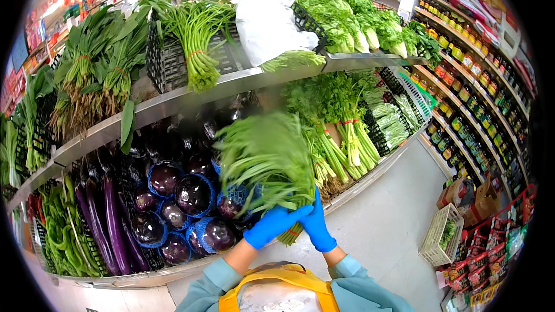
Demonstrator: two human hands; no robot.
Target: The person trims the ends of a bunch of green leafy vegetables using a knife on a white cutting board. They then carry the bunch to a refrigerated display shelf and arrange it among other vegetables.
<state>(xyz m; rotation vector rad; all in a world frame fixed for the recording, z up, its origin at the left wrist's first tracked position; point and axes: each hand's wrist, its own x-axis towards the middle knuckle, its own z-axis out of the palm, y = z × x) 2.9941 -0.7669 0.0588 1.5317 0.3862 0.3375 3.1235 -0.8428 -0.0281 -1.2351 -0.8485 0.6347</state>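
Note:
Blue gloves cover both of my hands. My left hand (274, 224) and my right hand (317, 223) are closed around the stems of a bunch of leafy greens (269, 164), just in front of my body. Its narrow leaves fan out away from me, blurred by motion, and a red band shows near the stem ends below my fingers. Under and left of the leaves lie round purple eggplants (195, 195), several in blue netting. Right behind my right hand stand bunches of celery (350, 138) tied with red bands.
A metal shelf edge (173, 101) crosses above the lower crates. The upper tier carries stalky greens (199, 52), a white plastic bag (272, 23) and lettuce (347, 14). Long eggplants (114, 219) and green peppers (63, 231) lie at left. A cream basket (440, 236) stands at right.

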